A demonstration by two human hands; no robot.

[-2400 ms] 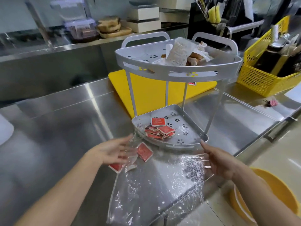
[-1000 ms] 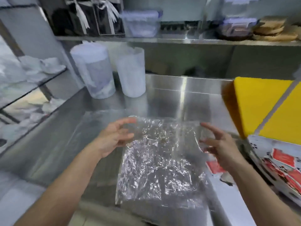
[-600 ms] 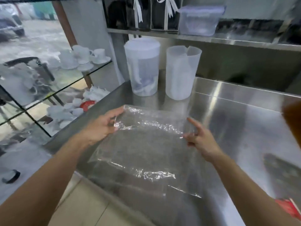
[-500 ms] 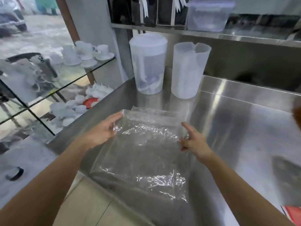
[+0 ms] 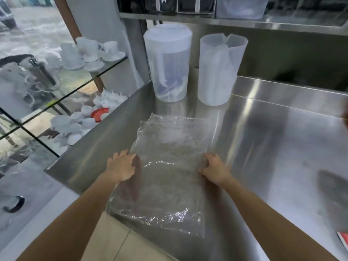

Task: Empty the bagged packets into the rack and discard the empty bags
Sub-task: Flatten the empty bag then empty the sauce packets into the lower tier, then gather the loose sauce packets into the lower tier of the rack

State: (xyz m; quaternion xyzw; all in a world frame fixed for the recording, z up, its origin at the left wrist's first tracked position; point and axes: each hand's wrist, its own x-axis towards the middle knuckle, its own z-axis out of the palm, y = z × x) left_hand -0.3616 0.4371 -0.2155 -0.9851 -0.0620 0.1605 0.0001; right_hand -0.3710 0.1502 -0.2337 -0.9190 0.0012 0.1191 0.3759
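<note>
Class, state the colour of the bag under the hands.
The bag is clear, colourless plastic; the head view shows it best.

Only bare arms and hands of the person are in view. The left forearm (image 5: 75,219), toward 7 o'clock, is uncovered along its whole visible length, slim and smooth, and narrows to the wrist. The left hand (image 5: 121,167) shows its back, with the knuckles faintly ridged. The right forearm (image 5: 273,219), toward 5 o'clock, is likewise bare down to the wrist. The right hand (image 5: 214,169) shows its back and its knuckles. The fingernails on both hands are too blurred to describe.
</note>
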